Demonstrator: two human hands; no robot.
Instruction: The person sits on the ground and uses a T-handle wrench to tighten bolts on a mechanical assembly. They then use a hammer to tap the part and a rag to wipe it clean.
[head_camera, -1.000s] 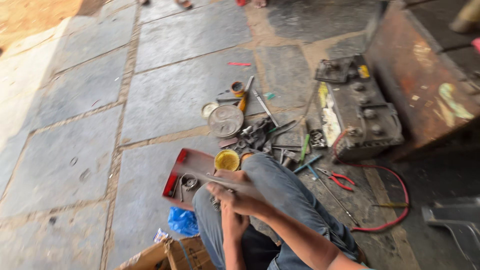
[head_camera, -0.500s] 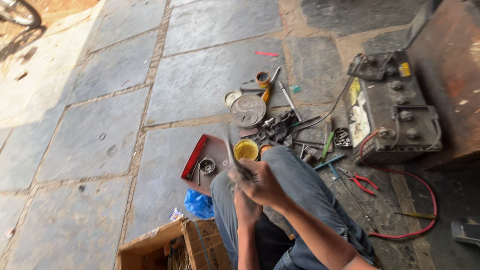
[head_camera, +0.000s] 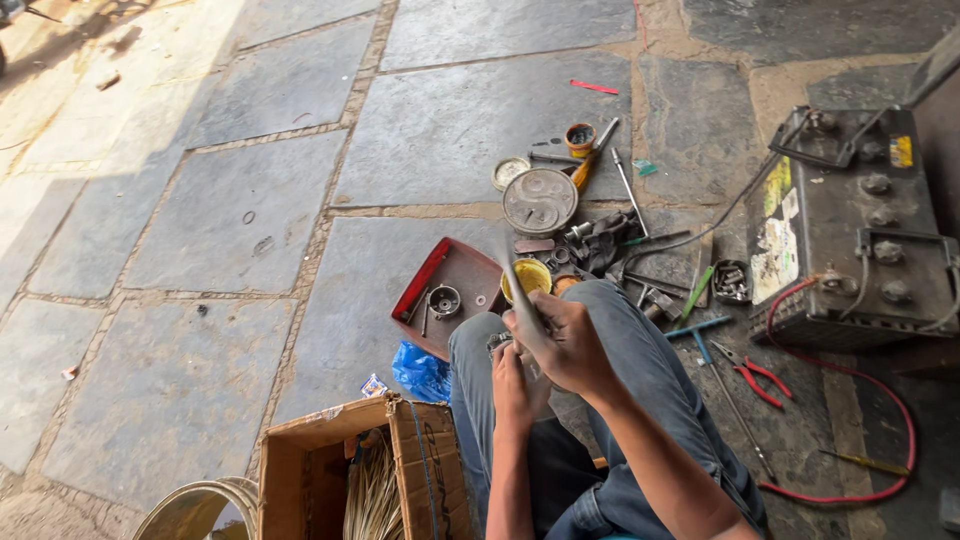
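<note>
I sit on a stone floor with my knees up, in grey trousers. My right hand (head_camera: 570, 340) is shut on a thin flat metal strip (head_camera: 515, 285), blurred, that points up and away from me. My left hand (head_camera: 515, 385) is just below it, closed around a small metal part (head_camera: 497, 343) that is mostly hidden by the fingers. Both hands meet over my left knee. Just beyond them stand a small yellow tub (head_camera: 527, 277) and a red tray (head_camera: 450, 295) holding a small round metal ring.
A black battery (head_camera: 860, 235) with red cable (head_camera: 895, 440) sits at the right. Scattered tools, a round metal lid (head_camera: 539, 200), red-handled pliers (head_camera: 755, 375) and screwdrivers lie ahead. A cardboard box (head_camera: 360, 470), blue bag (head_camera: 420, 372) and bucket rim (head_camera: 195, 510) are near my left side.
The view has swung left and down. My hands have stayed together over my knee, and the strip in my right hand now points more upright.
</note>
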